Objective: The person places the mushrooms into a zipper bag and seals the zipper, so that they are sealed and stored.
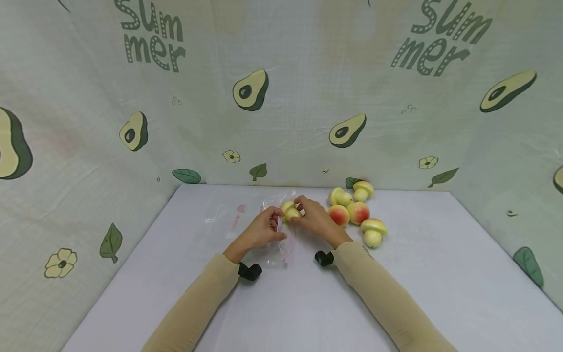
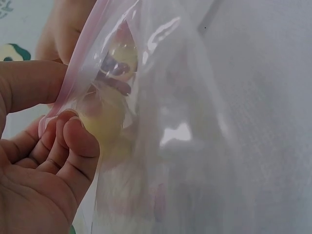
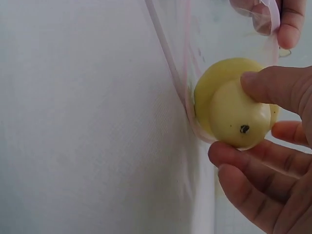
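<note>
In the head view, my left hand (image 1: 261, 230) holds the pink zip edge of a clear plastic zip bag (image 1: 220, 217). The left wrist view shows the thumb on one side of that pink edge (image 2: 80, 56) and curled fingers at its lower end. My right hand (image 1: 317, 219) grips a yellow toy mushroom (image 1: 290, 211) at the bag's mouth. Seen from the right wrist, thumb and fingers are around the mushroom (image 3: 239, 112), its stem end facing the camera and its cap against the pink rim. Through the plastic, the left wrist view shows yellow shapes, blurred.
Right of the hands stand more yellow toy mushrooms (image 1: 373, 238) and two red-and-yellow peaches (image 1: 358, 213), grouped toward the back of the white table (image 1: 440, 274). A printed cloth backdrop (image 1: 290, 98) rises behind the table's far edge. Black wrist cameras (image 1: 250, 272) sit at both cuffs.
</note>
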The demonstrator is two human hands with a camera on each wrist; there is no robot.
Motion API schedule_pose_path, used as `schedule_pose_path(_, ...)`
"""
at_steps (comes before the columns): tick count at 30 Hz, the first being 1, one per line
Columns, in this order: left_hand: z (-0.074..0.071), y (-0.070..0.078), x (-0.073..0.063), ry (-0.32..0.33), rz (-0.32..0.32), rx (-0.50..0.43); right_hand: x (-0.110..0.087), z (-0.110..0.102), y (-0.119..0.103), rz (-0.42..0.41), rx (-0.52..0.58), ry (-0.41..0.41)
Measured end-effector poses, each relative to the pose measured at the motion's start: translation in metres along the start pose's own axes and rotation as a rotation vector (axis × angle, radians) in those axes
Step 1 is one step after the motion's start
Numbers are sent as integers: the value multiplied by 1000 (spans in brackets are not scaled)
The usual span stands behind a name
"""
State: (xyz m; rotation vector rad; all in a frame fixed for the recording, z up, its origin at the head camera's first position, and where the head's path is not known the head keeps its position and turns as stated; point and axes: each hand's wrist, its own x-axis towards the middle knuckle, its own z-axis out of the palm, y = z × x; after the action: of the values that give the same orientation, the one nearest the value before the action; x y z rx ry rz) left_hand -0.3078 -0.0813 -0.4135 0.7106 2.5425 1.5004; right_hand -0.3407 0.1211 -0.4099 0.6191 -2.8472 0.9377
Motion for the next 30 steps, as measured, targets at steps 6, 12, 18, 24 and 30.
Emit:
schedule_pose_path(6,0,1,0,-6,22,6,2,1,-1,36,18,6)
schedule_pose_path(12,1,3,1,-18,26,-2,1,2,-2,45,50,1)
schedule_pose_path(18,1,6,0,-33,28,-11,1,3,-2,27,65,-6)
schedule_pose_path(24,-7,34,-12,-85,27,-24,1,5,0,3,62,-12)
schedule_pose_path(30,-10,48,-19,-102,44,-37,1,5,0,3,73,-15)
